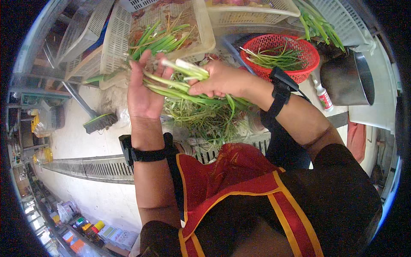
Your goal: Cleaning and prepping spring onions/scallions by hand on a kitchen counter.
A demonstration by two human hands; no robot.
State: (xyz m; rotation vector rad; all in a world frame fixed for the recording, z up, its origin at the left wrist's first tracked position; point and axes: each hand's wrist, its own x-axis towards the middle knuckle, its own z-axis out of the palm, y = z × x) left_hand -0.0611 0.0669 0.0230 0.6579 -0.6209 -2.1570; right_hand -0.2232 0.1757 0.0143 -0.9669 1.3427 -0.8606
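Note:
Several green onions (179,86) with white stalk ends are gripped in my right hand (221,78), their white ends pointing up and left. My left hand (144,86) is raised beside those ends, palm up and fingers spread; whether a stalk touches it I cannot tell. Below both hands lies a heap of loose green onion leaves and scraps (205,122) by the floor drain. Beyond my left hand, a bunch of green onions (160,40) rests in a white plastic crate (205,35). Thin green onions (279,59) lie in a red plastic basket (313,62) at the upper right.
A brush with a long handle (101,122) stands left of my left forearm. A slotted drain grate (90,168) crosses the floor. On the right are a white bottle (322,96) and a large metal pot (348,80). More leafy stalks (321,27) lie at the top right.

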